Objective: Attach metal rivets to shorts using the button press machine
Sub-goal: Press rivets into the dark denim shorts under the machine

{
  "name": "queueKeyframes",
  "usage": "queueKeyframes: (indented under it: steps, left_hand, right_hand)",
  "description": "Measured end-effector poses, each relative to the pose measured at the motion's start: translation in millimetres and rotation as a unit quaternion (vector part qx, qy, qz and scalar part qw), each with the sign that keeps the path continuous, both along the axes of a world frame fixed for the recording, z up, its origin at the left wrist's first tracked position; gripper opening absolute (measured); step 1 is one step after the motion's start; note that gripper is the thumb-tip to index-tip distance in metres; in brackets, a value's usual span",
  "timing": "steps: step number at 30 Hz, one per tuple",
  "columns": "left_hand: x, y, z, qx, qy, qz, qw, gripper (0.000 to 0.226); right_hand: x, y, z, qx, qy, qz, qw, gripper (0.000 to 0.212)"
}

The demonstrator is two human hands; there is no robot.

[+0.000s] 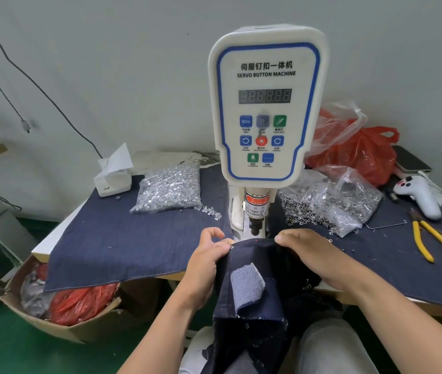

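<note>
Dark denim shorts (252, 317) hang from the table edge down over my lap, their top edge held just in front of the white servo button machine (265, 103). My left hand (209, 257) pinches the left corner of that edge, where a small metal rivet (232, 247) shows. My right hand (306, 249) grips the right part of the edge, fingers over the cloth. The machine's black punch (255, 228) stands right behind the edge, between my hands. A lighter striped pocket patch (247, 283) sticks up from the shorts.
A bag of silver rivets (171, 187) lies left of the machine, a bag of ring-shaped parts (330, 203) on the right. Yellow-handled pliers (436, 241), a white controller (419, 195), a red bag (360, 152) and a tissue box (113, 176) share the denim-covered table. A cardboard box (60, 300) stands below left.
</note>
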State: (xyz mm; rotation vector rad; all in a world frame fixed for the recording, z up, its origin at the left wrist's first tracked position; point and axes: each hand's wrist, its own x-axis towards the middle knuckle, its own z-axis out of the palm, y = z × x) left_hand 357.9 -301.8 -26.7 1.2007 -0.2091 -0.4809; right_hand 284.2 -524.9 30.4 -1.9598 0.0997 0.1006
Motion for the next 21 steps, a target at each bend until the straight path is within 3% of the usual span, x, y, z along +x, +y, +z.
queueKeyframes:
  steps: [21]
  left_hand:
    - [4.8, 3.3, -6.9, -0.012, -0.006, -0.027, 1.000, 0.027]
  right_hand:
    - [3.9, -2.3, -5.1, -0.007, 0.010, 0.001, 1.000, 0.034]
